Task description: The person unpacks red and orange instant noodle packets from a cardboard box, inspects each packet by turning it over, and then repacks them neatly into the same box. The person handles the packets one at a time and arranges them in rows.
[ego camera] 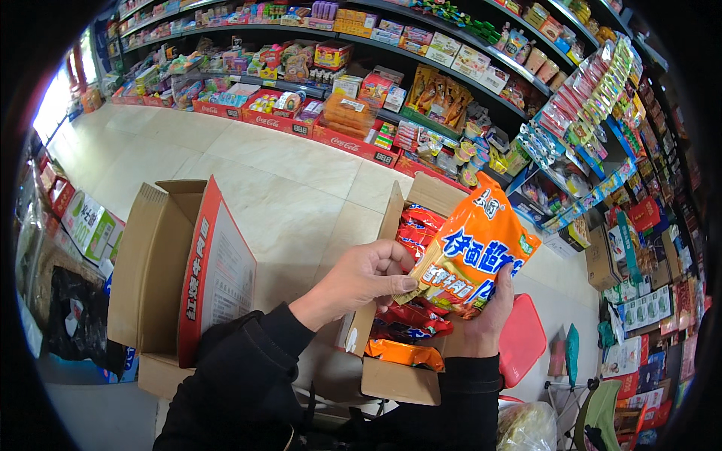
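An orange instant noodle packet point(474, 248) is held up between both hands, tilted, above an open cardboard box point(400, 383). My left hand point(369, 273) pinches its lower left corner between thumb and fingers. My right hand point(496, 313) supports the packet from its right side, the fingers partly hidden behind it. In the box lie several red packets point(410, 322), with another orange packet point(405, 355) at the near end. Part of the box is covered by the held packet and the hands.
To the left stands an open red and brown carton point(217, 282). A red plastic stool seat point(523, 340) is at the right. Shelves point(316, 93) of packaged goods curve across the back, and stacked boxes point(602, 256) line the right side.
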`<action>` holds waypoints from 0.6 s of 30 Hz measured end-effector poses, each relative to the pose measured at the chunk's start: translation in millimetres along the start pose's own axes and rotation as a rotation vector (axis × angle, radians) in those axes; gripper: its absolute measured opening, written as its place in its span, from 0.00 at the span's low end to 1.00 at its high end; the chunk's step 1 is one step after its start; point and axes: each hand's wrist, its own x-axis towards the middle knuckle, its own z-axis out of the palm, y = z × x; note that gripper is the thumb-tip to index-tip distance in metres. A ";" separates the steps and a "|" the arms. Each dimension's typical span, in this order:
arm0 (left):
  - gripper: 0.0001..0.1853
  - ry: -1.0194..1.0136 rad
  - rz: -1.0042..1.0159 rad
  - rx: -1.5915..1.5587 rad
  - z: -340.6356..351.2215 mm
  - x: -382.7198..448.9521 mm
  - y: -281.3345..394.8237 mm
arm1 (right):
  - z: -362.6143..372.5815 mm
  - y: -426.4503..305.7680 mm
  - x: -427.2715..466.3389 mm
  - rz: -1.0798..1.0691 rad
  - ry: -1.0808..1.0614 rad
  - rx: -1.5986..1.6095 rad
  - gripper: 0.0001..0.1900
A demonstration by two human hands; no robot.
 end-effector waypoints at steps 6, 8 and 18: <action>0.11 0.001 0.028 0.106 -6.8 0.8 -2.4 | 6.4 -6.5 -3.2 -0.067 -0.006 -0.113 0.20; 0.09 0.044 0.021 0.170 -7.1 0.7 -0.4 | 6.7 -6.4 -3.6 -0.056 0.035 -0.132 0.20; 0.06 0.211 0.148 0.148 -12.5 9.8 -8.7 | 6.2 -15.0 0.9 -0.006 0.132 -0.274 0.18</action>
